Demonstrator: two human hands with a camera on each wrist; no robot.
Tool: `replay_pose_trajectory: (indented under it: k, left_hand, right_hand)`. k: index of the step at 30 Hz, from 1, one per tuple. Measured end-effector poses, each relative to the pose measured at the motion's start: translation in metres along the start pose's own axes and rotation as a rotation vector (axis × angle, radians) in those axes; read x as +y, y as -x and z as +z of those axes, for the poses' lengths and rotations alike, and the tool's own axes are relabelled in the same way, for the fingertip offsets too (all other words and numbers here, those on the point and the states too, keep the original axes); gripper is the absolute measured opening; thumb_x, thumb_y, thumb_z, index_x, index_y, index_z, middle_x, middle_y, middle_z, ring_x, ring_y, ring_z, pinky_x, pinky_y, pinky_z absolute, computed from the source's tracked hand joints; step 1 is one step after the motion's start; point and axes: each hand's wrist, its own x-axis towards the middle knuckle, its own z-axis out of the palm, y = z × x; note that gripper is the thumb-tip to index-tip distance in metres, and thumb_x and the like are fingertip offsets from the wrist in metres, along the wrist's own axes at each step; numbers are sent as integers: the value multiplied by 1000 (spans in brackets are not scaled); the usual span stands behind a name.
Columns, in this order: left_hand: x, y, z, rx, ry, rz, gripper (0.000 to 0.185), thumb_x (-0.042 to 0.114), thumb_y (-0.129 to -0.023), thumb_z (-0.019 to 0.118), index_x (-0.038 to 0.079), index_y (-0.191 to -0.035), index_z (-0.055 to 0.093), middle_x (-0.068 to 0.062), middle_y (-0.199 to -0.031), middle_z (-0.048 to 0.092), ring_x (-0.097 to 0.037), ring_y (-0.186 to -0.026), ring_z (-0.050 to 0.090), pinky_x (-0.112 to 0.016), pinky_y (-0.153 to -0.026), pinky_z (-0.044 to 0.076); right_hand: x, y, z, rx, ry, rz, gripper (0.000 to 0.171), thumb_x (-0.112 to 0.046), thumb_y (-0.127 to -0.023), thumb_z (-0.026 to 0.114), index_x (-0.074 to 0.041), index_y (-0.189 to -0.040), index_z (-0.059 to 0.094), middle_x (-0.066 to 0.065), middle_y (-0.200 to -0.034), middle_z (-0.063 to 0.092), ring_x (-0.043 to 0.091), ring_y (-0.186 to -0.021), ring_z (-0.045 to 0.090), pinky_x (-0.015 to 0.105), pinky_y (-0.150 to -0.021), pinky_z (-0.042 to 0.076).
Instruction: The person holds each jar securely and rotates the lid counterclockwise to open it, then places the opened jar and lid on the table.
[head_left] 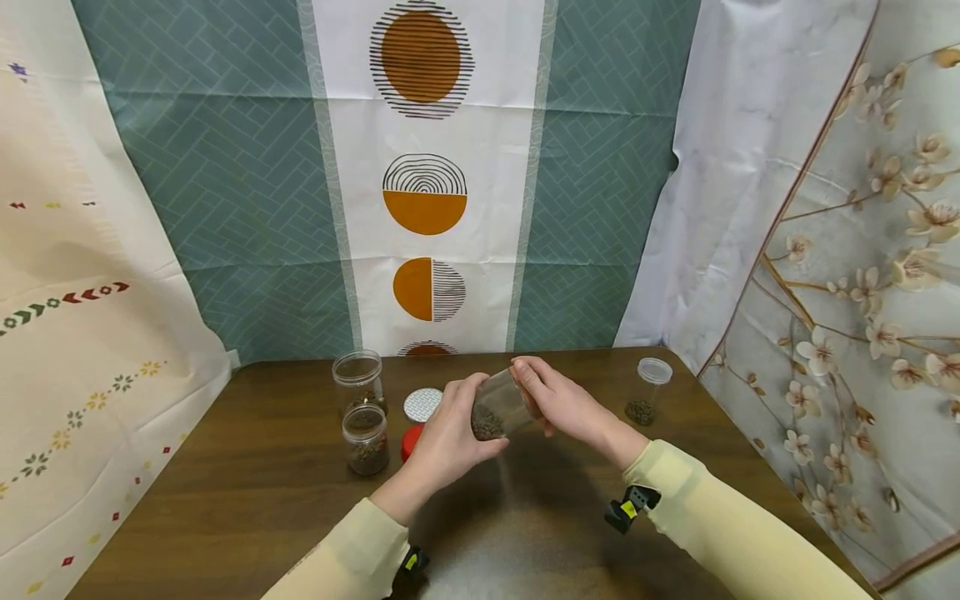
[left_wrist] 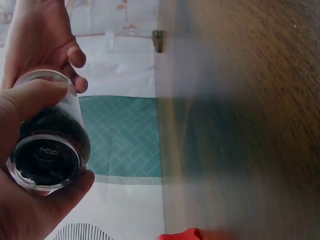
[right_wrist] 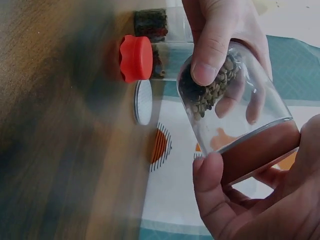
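Head view: over the table (head_left: pixel 247 467), your left grip (head_left: pixel 448 440) curls round the base end of the tilted clear jar (head_left: pixel 510 402); hold firmly, dark pieces (head_left: pixel 486 423) low. Your right grip (head_left: pixel 561 402) clasps the other end; steady, don't squeeze.

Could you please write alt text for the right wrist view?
A tilted clear jar holds brown grains at one end; the left hand grips it near the grains, and the right hand holds the opposite end. Beyond are a red scalloped lid, a white disc and two clear containers.
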Motion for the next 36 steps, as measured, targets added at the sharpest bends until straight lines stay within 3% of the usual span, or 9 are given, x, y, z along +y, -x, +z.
replay_pose_trajectory:
  k: [5, 10, 21, 29, 36]
  left_hand:
    - [2, 0, 0, -5, 6, -12, 94, 23, -79, 102, 12, -155, 48, -18, -143, 54, -33, -118, 61, -53, -97, 57]
    - [5, -1, -1, -3, 1, -20, 95, 26, -80, 102, 14, -156, 46, -17, -144, 53, -32, -117, 61, -52, -97, 58]
    - [4, -1, -2, -31, 41, -32, 95, 27, -81, 101, 12, -156, 43, -16, -143, 52, -32, -118, 59, -51, -97, 59]
    - [1, -2, -5, -98, 249, -86, 93, 32, -86, 98, 10, -156, 42, -11, -144, 57, -28, -125, 60, -52, -104, 55]
    - [3, -4, -6, -113, 224, -90, 95, 33, -86, 98, 11, -159, 41, -13, -145, 56, -29, -126, 61, -53, -103, 56]
  right_hand:
    - [1, 0, 1, 26, 22, 10, 61, -70, -113, 37, -23, -149, 52, 8, -87, 57, 27, -70, 52, 44, -58, 52]
    - [0, -2, 3, 79, 17, -26, 56, -67, -114, 40, -22, -143, 56, 7, -87, 55, 25, -71, 51, 41, -64, 43]
    - [0, -6, 5, 129, 17, -109, 46, -58, -116, 47, -20, -136, 64, 6, -77, 55, 25, -65, 51, 40, -61, 43]
    - [-7, -8, 0, 167, 207, -148, 47, -62, -113, 49, -29, -141, 67, 1, -122, 61, 20, -105, 56, 44, -85, 52]
    - [-5, -6, -7, 102, 179, -168, 47, -56, -115, 50, -25, -147, 63, 6, -121, 58, 24, -102, 54, 43, -81, 51]
